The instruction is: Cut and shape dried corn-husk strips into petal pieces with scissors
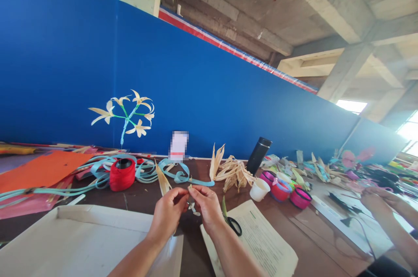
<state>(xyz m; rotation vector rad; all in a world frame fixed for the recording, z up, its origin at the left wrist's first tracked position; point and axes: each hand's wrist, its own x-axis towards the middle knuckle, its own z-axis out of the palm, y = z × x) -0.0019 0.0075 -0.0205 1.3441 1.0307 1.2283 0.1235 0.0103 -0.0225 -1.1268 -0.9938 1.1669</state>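
Note:
My left hand (168, 211) and my right hand (208, 208) meet above the brown table, fingertips pinched close together. Between them is a small pale piece (192, 208), apparently corn husk, partly hidden by the fingers. A tapered dried corn husk (162, 180) rises behind my left hand; whether that hand touches it I cannot tell. Beside my right wrist, black-handled scissors (235, 226) lie on a printed booklet (257, 238), near a narrow green leaf-like strip (224, 206). A white folder or board (98, 233) lies under my left forearm.
Beyond my hands are a red spool (122, 174), light-blue ribbon (148, 172), dried husks (237, 172), a white cup (260, 190) and a black bottle (259, 155). A husk flower spray (129, 116) stands against the blue partition (212, 94). Another person's hands (379, 200) are at right.

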